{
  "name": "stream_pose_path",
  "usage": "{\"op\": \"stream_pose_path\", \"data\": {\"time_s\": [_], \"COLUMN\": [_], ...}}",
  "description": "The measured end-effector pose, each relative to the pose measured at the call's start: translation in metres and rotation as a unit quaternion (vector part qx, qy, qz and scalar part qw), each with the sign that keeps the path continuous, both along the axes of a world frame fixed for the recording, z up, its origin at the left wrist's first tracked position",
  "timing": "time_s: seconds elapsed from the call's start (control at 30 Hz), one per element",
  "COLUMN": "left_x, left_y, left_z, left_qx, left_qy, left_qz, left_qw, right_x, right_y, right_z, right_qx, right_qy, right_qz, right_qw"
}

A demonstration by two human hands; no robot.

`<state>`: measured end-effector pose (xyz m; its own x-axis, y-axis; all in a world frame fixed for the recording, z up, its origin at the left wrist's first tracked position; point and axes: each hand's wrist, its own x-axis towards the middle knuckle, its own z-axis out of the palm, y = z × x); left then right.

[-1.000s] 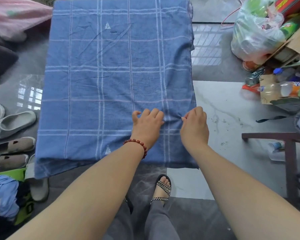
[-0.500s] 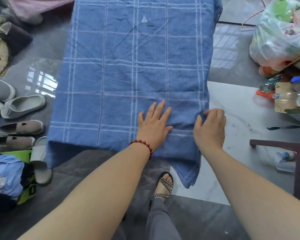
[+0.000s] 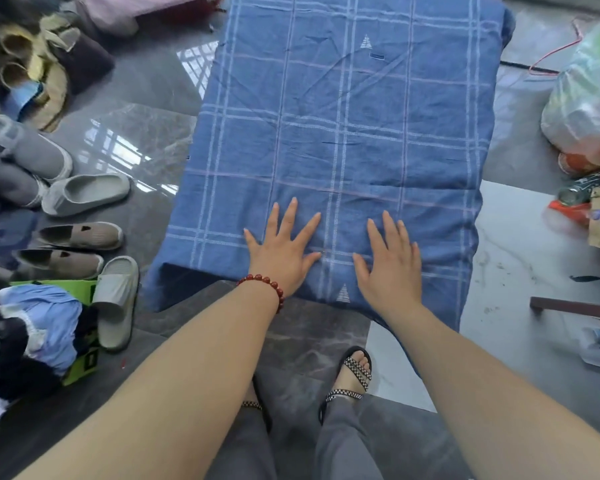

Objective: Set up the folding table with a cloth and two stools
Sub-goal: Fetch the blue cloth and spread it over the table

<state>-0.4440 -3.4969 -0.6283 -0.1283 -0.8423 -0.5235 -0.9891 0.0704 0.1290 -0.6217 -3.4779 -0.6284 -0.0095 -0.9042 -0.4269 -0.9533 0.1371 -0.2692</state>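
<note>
Smoothing looks like our step: left grip (image 3: 284, 251) and right grip (image 3: 388, 268) lie spread flat on the near end of the cloth (image 3: 343, 116), which covers the desk, long axis running far from us; right grip sits nearer the drooping near-right corner.

Grey and beige shoes (image 3: 84, 194) lie along the left edge, with a heap of clothes (image 3: 39, 323) in the lower left. A full plastic bag (image 3: 586, 109) sits on the floor (image 3: 520, 244), upper right.
</note>
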Motion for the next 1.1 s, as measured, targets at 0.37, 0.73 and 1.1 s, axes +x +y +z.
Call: {"op": "stream_pose_path", "data": {"time_s": [0.37,0.73,1.1], "left_x": [0.059,0.095,0.080], "left_y": [-0.004,-0.024,-0.010], "left_z": [-0.005,-0.002,-0.005], "left_qx": [0.013,-0.005,-0.004], "left_qy": [0.005,-0.035,-0.012], "left_qz": [-0.012,-0.097,-0.049], "left_qw": [1.000,0.995,0.999], "right_x": [0.046,0.073,0.048], "right_y": [0.017,0.021,-0.007], "right_z": [-0.008,-0.012,-0.009], "right_qx": [0.002,-0.003,0.028], "right_qy": [0.045,0.044,0.061], "right_qz": [-0.061,-0.068,-0.126], "right_qw": [0.997,0.997,0.990]}}
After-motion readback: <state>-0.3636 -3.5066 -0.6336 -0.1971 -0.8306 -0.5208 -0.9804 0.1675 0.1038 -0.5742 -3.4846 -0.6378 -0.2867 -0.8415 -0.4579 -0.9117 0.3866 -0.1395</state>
